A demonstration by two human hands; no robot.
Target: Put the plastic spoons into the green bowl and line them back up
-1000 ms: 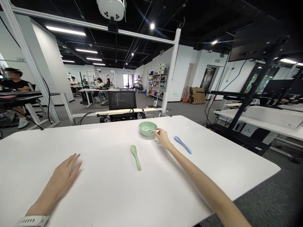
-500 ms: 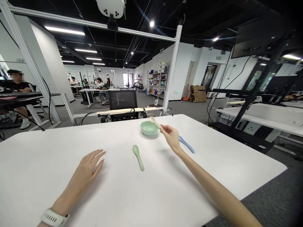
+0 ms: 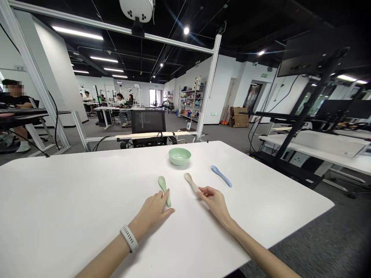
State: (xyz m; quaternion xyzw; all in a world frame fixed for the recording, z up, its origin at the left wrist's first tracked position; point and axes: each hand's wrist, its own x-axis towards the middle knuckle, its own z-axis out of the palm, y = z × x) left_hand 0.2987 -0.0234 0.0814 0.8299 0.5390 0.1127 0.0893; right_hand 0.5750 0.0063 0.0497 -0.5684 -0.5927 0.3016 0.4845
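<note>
My right hand (image 3: pixel 216 202) pinches the handle end of a beige spoon (image 3: pixel 191 182), whose bowl points toward the back of the table. At the middle of the table, my left hand (image 3: pixel 153 210) reaches over the handle of a light green spoon (image 3: pixel 162 182). Its thumb stands apart from the fingers, and I cannot tell whether the fingertips touch that spoon. Behind both spoons sits a green bowl (image 3: pixel 179 157), upright. A blue spoon (image 3: pixel 222 176) lies to the right, beyond my right hand.
The white table (image 3: pixel 72 193) has rounded corners. Past its far edge stand a black mesh chair (image 3: pixel 148 121) and a metal frame (image 3: pixel 210 85). People sit at desks in the background. Another white desk (image 3: pixel 315 148) is off to the right.
My right hand has drawn the beige spoon back from above the green bowl toward me. My left hand has moved right to the green spoon. The view has shifted slightly.
</note>
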